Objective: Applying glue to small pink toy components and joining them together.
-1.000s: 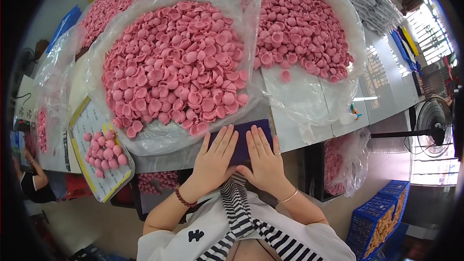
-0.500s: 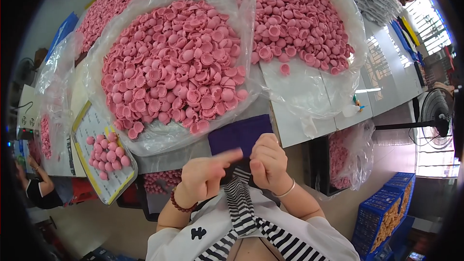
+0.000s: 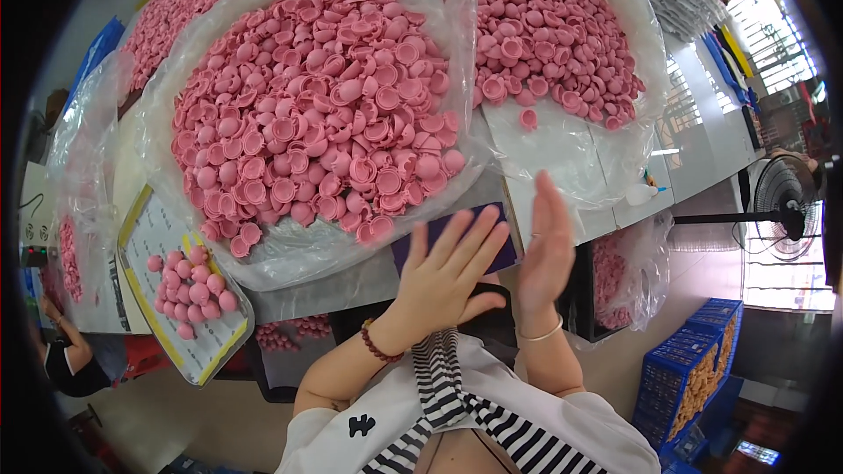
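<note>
My left hand (image 3: 448,276) is stretched out flat over a purple cloth (image 3: 507,258) at the table's front edge, its fingers spread and nothing in them. Just beyond its fingertips a smeared pink piece (image 3: 376,230) hangs over the near rim of the plastic bag; whether it is a whole ball or a half shell I cannot tell. My right hand (image 3: 546,250) stands upright beside the cloth, fingers straight and slightly blurred, holding nothing visible. In front of my hands lies a large heap of pink half shells (image 3: 307,114) in a clear plastic bag (image 3: 303,268).
A second heap of pink shells (image 3: 553,26) lies at the far right. On the left a yellow-edged tray (image 3: 206,367) carries several pink balls (image 3: 187,290). A black fan (image 3: 790,211) and blue crates (image 3: 654,377) stand at the right. Another person's arm (image 3: 75,342) shows at far left.
Both hands were closed near each other over the cloth; now they are open and apart, the right one raised. A blurred pink piece has appeared beyond my left hand. The view has shifted slightly.
</note>
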Motion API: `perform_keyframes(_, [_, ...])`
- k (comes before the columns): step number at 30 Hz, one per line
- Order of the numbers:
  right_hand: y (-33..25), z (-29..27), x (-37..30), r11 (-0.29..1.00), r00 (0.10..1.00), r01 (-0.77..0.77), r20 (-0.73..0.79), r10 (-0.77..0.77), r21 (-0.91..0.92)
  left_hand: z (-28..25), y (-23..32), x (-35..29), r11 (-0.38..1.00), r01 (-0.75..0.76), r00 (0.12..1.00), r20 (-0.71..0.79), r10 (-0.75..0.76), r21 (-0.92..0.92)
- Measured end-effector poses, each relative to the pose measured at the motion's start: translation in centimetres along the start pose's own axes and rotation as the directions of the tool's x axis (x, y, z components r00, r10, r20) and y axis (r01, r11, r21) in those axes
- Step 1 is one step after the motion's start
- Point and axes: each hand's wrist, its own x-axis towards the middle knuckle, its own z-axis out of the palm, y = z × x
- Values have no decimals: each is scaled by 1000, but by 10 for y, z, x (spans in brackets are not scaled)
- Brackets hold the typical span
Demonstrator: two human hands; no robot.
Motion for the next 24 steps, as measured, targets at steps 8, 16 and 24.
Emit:
perform_keyframes(8, [-15,-12,-8,981,952,76,-307,-18,179,26,-7,4,994,-11,982,186,32,-111])
perform_keyframes(16, [3,-65,-19,969,805,78,-559,-201,-236,-36,-15,-10,924,-48,981,-192,-28,-379])
perform_keyframes(24, [64,-184,-5,744,674,-351,-705,-222,-569,-44,-34,-34,708,-11,984,-135,-119,-706])
